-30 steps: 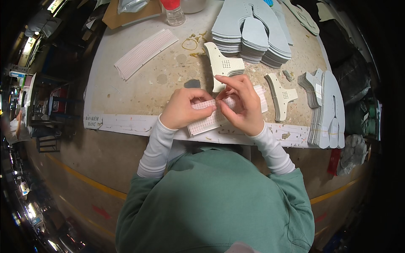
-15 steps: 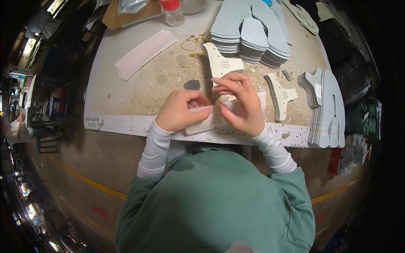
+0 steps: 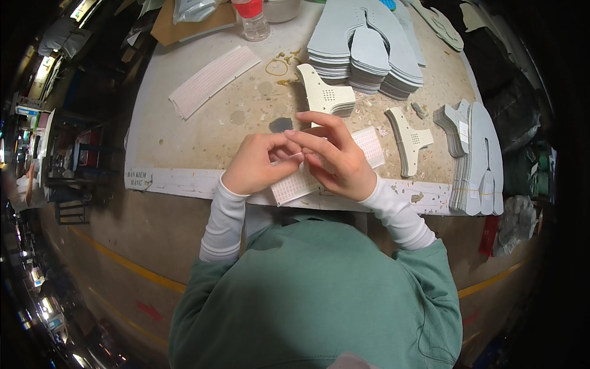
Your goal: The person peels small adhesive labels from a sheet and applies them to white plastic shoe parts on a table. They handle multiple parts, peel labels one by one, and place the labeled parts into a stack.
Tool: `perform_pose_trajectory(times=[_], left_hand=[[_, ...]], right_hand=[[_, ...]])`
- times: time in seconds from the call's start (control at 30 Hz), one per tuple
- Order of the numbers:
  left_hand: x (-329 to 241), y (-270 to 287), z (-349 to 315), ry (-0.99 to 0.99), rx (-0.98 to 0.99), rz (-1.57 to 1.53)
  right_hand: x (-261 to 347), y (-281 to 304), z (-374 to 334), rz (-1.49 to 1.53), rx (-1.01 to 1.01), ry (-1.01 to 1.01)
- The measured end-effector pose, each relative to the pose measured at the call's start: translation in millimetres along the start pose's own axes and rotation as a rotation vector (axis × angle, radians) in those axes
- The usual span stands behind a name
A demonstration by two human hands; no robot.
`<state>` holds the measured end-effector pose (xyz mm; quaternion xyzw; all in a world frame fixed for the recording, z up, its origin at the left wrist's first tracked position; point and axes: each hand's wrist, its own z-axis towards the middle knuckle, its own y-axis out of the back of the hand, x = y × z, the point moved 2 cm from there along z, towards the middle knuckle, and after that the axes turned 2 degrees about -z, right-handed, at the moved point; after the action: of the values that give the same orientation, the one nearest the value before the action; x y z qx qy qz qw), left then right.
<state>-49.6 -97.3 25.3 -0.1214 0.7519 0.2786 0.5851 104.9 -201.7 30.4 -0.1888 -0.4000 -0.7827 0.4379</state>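
My left hand [image 3: 255, 164] and my right hand [image 3: 332, 156] meet over a white sheet of small stickers [image 3: 295, 186] lying at the near edge of the worktable [image 3: 203, 132]. The fingertips of both hands pinch together just above the sheet; what sits between them is too small to tell. My right hand covers the middle of the sheet, and its far end [image 3: 370, 143] shows beyond my knuckles. A cream perforated cut piece [image 3: 324, 95] lies just behind my hands.
Stacks of pale blue-grey cut pieces [image 3: 369, 49] fill the back of the table, more stacks [image 3: 476, 157] stand at the right. A second sticker sheet [image 3: 212, 80] lies back left, a red-capped bottle [image 3: 252, 17] behind it. A T-shaped cream piece [image 3: 409, 140] lies right.
My hands lifted slightly off the sticker sheet and drew their fingertips together above it. The sheet shifted a little under my right hand.
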Motion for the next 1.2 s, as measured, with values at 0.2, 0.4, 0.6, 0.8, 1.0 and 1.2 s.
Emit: perform_pose_trajectory(times=[0.2,0.4,0.6,0.8,1.0,1.2], left_hand=[[9,2,1,0.006,0.015,0.066],[2,29,6,-0.191,-0.199,0.299],[-39,40,29,-0.412,-0.282,0.418],[-53,2,82,-0.577,-0.176,0.656],[-43,-21,99,-0.507,-0.246,0.821],[-39,-20,98,-0.490,-0.259,0.750]], right_hand=[[-1,0,1,0.223,-0.120,-0.259],[-6,60,12,0.104,-0.121,-0.314],[-37,103,29,-0.247,-0.043,-0.320],[-65,79,39,-0.495,0.064,-0.182],[-66,68,37,-0.660,0.045,-0.071],[-67,76,41,-0.739,-0.060,-0.094]])
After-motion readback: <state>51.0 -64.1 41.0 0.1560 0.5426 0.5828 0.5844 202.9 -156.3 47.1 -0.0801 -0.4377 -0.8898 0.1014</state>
